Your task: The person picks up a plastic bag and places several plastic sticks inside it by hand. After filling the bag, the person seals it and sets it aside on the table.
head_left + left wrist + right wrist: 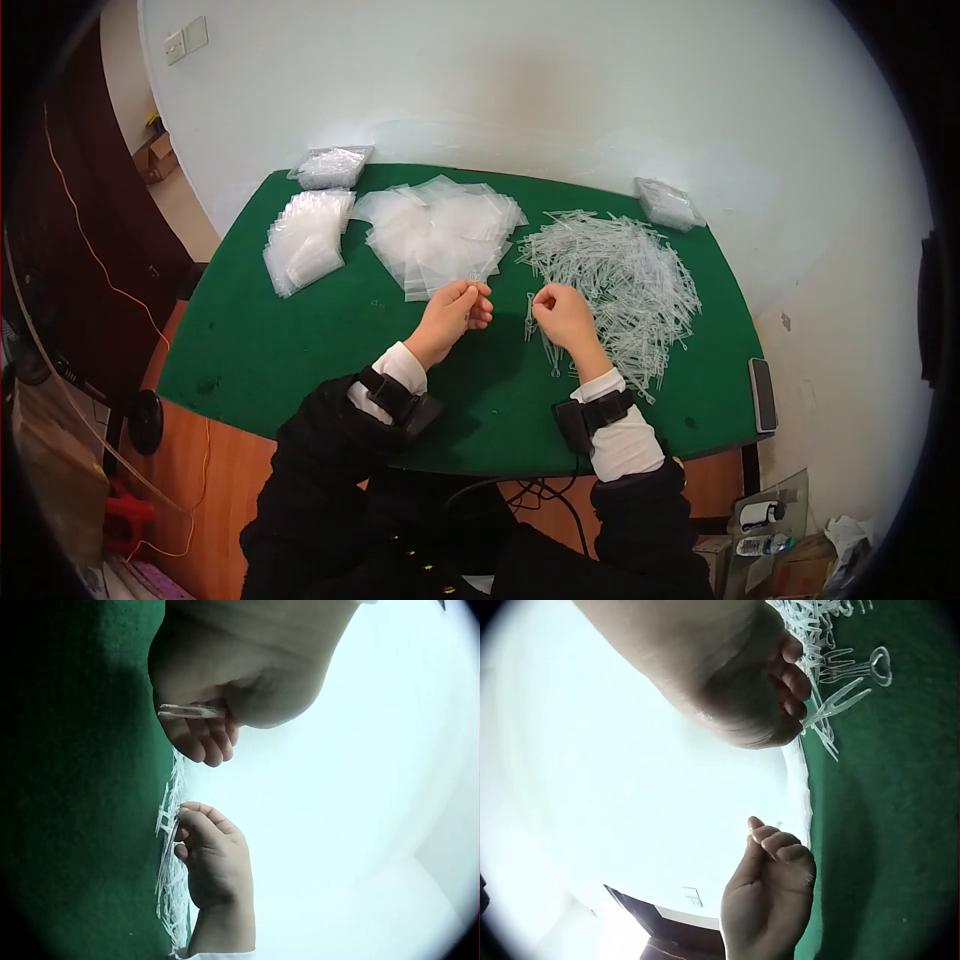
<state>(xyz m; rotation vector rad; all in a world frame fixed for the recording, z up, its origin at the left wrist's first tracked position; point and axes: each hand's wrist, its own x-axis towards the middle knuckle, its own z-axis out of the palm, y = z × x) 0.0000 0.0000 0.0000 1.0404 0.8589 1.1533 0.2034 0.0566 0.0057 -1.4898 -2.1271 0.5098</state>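
My left hand is raised over the table's middle, fingers curled round a small clear plastic fork; the prongs stick out from the palm side in the left wrist view. To its right, my right hand has thumb and forefinger together at the left edge of a large heap of clear plastic forks. In the right wrist view a two-pronged fork projects from those fingertips, its stem end hidden by them. Loose forks lie on the cloth beneath this hand.
Clear zip bags lie spread in a pile beyond the left hand, with a neater stack of filled-looking bags at their left. Two clear packs stand at the back corners. A phone-like device rests at the right edge.
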